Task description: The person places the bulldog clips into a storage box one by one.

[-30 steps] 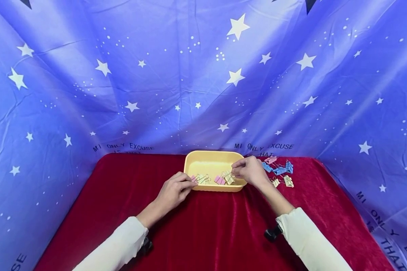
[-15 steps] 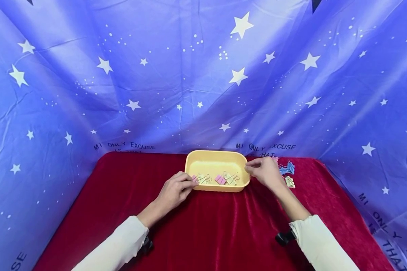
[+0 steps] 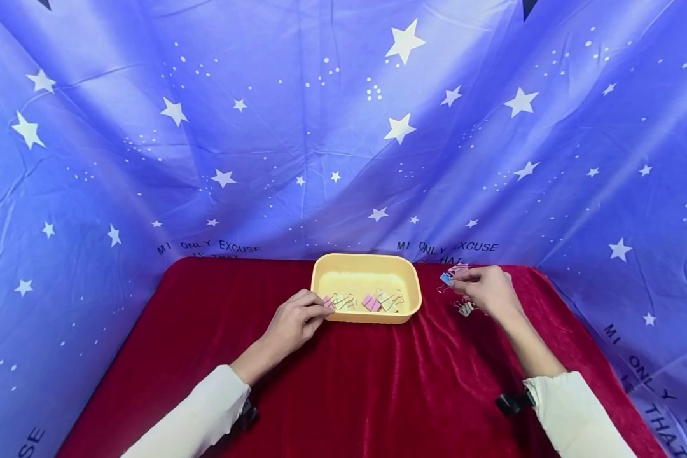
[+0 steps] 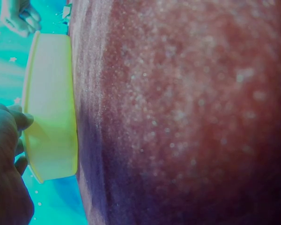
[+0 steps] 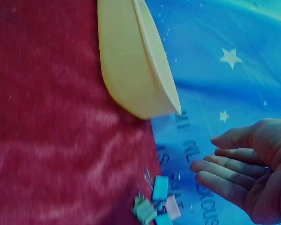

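Note:
My left hand (image 3: 292,320) pinches the near left corner of a yellow plastic tray (image 3: 363,280), thumb on the outer wall in the left wrist view. Inside the tray lie pink binder clips (image 3: 371,303) and pale yellow binder clips (image 3: 390,304) along its near side. Over the loose pile to the right hovers my right hand (image 3: 495,292); in the right wrist view its fingers (image 5: 225,166) are spread from the thumb with nothing between. A blue binder clip (image 3: 446,278), a pink one (image 3: 459,269) and a yellow one (image 3: 465,309) show beside it; the hand hides others.
A red velvet cloth (image 3: 343,394) covers the table. Right behind the tray, a blue star-printed curtain (image 3: 298,127) rises, and it encloses both sides too. Dark wrist devices (image 3: 514,402) sit at the sleeves.
My right hand has moved from over the tray's right end rightward to the loose clips. A yellow clip by its fingers now lies in the tray. My left hand stays on the tray.

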